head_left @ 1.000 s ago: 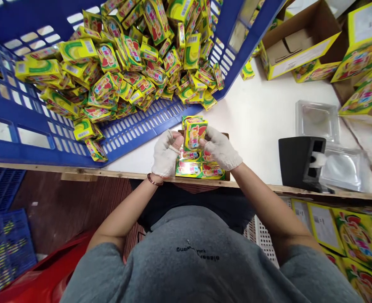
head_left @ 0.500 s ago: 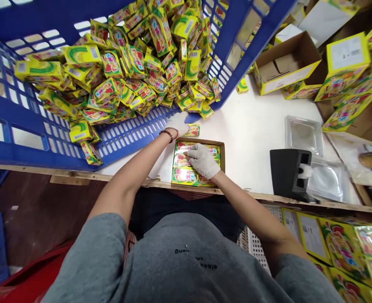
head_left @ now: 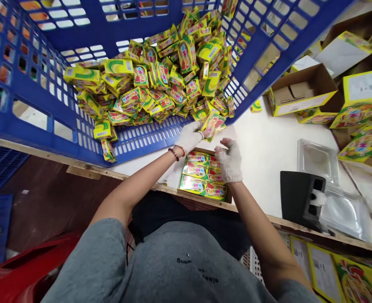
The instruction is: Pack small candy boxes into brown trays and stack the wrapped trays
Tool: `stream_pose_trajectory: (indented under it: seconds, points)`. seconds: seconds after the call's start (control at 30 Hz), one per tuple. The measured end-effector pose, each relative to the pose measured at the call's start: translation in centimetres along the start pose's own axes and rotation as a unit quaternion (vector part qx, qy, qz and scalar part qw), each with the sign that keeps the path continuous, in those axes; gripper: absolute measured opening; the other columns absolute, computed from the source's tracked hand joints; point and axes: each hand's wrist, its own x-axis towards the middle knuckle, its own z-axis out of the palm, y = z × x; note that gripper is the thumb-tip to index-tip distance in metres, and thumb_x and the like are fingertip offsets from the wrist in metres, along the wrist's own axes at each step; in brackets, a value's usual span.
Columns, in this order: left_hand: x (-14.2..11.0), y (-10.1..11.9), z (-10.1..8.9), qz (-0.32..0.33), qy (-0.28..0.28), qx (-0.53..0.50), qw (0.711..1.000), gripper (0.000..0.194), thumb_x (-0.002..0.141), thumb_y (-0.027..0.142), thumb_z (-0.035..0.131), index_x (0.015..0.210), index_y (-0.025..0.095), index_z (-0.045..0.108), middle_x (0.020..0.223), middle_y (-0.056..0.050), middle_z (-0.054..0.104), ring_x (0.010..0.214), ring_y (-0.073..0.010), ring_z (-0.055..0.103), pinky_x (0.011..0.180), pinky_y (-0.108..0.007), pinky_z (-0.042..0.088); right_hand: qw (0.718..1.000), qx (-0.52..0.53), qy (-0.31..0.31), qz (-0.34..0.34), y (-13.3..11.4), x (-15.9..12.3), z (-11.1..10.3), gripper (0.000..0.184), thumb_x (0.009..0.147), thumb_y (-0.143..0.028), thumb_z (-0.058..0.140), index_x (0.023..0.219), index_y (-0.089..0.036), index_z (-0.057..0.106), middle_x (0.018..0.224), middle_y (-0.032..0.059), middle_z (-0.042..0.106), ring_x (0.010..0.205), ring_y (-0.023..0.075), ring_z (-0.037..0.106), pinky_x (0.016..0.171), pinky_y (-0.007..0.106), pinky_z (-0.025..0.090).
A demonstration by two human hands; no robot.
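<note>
Yellow printed packet [head_left: 213, 125] is pinched by the left hand [head_left: 189, 136], just beyond the cardboard tray [head_left: 229, 197] | right hand [head_left: 229, 160] is held part open, empty, over the tray | flat packets [head_left: 203, 176] are laid inside the tray | blue plastic crate [head_left: 148, 143] is sited beyond the tray

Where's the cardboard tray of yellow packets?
In the head view, the cardboard tray sits on the table's near edge, under the right hand, beside the blue crate.

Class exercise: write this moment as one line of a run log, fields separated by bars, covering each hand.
left gloved hand | holds yellow printed packet by blue plastic crate | right gloved hand | open, near packet, over cardboard tray
</note>
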Motion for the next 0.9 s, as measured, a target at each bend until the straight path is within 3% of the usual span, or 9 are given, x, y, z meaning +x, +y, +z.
stream_pose_trajectory:
  seconds: [0.1,0.2,0.27,0.37,0.5,0.6,0.7,0.8,0.9]
  points:
    - [-3.6,0.2,0.2,0.036,-0.035,0.041,0.998,0.028,0.092,0.045,0.071,0.088,0.018,0.07,0.087,-0.003,0.073,0.088,-0.022,0.067,0.087,-0.037,0.058,0.996,0.068,-0.035,-0.044,-0.9,1.4,0.4,0.053,0.089,-0.054,0.063,0.129,-0.02,0.061,0.131,0.0151,0.072,0.112,0.0262,0.071,0.101,0.046,0.059]
    - [-6.1,-0.9,-1.1,0.026,0.05,0.06,0.997,0.035,0.1,0.05,0.058,0.1,0.018,0.072,0.103,-0.01,0.076,0.102,-0.026,0.071,0.099,-0.044,0.058,0.993,0.026,-0.093,-0.064,-1.2,2.2,0.0,0.048,0.09,-0.049,0.063,0.13,-0.023,0.065,0.126,0.011,0.074,0.119,0.0267,0.068,0.108,0.046,0.054]
    - [-6.9,-1.9,-2.2,0.007,0.096,0.058,0.994,0.04,0.105,0.049,0.047,0.112,0.017,0.07,0.116,-0.014,0.075,0.113,-0.0273,0.07,0.106,-0.047,0.056,0.991,-0.028,-0.125,-0.043,-1.0,2.2,-0.2,0.048,0.089,-0.04,0.063,0.133,-0.021,0.064,0.11,0.0084,0.076,0.104,0.0256,0.07,0.1,0.046,0.057]
    - [-7.2,-2.9,-3.1,0.03,0.072,0.076,0.994,0.038,0.106,0.043,0.045,0.124,0.017,0.067,0.129,-0.015,0.071,0.125,-0.0269,0.066,0.115,-0.047,0.05,0.977,-0.114,-0.179,-0.037,-0.4,1.7,0.3,0.034,0.086,-0.029,0.063,0.118,-0.02,0.069,0.091,0.0044,0.072,0.086,0.0236,0.066,0.087,0.044,0.058]
    - [-6.9,-3.1,-2.4,0.067,0.008,0.131,0.989,0.018,0.099,0.029,0.055,0.099,0.019,0.07,0.112,-0.01,0.072,0.115,-0.025,0.068,0.109,-0.041,0.053,0.944,-0.245,-0.167,-0.143,0.1,1.0,1.9,0.019,0.09,-0.024,0.061,0.098,-0.02,0.078,0.106,0.0113,0.072,0.101,0.0278,0.064,0.093,0.044,0.054]
    - [-7.0,-3.1,-1.7,0.089,-0.003,0.201,0.976,0.019,0.099,0.023,0.052,0.086,0.02,0.066,0.1,-0.008,0.067,0.107,-0.0233,0.067,0.1,-0.037,0.055,0.917,-0.322,-0.148,-0.182,0.8,0.4,2.6,0.028,0.097,-0.028,0.057,0.108,-0.018,0.081,0.113,0.0162,0.072,0.107,0.0316,0.064,0.096,0.048,0.053]
    - [-7.7,-3.1,-1.5,0.121,-0.013,0.262,0.957,0.019,0.096,0.021,0.055,0.08,0.02,0.065,0.105,-0.01,0.067,0.114,-0.0244,0.066,0.099,-0.035,0.055,0.899,-0.327,-0.161,-0.243,2.2,-0.9,2.7,0.039,0.101,-0.029,0.05,0.128,-0.016,0.075,0.128,0.0186,0.07,0.125,0.0345,0.06,0.109,0.054,0.049]
    - [-8.4,-3.5,-1.8,0.136,-0.023,0.257,0.956,0.022,0.096,0.022,0.056,0.076,0.02,0.064,0.105,-0.01,0.068,0.118,-0.0252,0.066,0.1,-0.036,0.055,0.886,-0.283,-0.199,-0.309,3.8,-2.3,2.4,0.053,0.104,-0.036,0.046,0.148,-0.012,0.06,0.149,0.0216,0.06,0.152,0.0389,0.041,0.123,0.063,0.037]
    - [-6.8,-4.1,-3.1,0.101,0.077,0.166,0.978,0.01,0.096,0.022,0.062,0.087,0.02,0.066,0.11,-0.009,0.068,0.121,-0.0238,0.064,0.105,-0.036,0.053,0.882,-0.252,-0.239,-0.32,4.9,-2.9,2.2,0.066,0.107,-0.046,0.038,0.165,-0.015,0.039,0.163,0.022,0.048,0.163,0.0422,0.024,0.124,0.072,0.031]
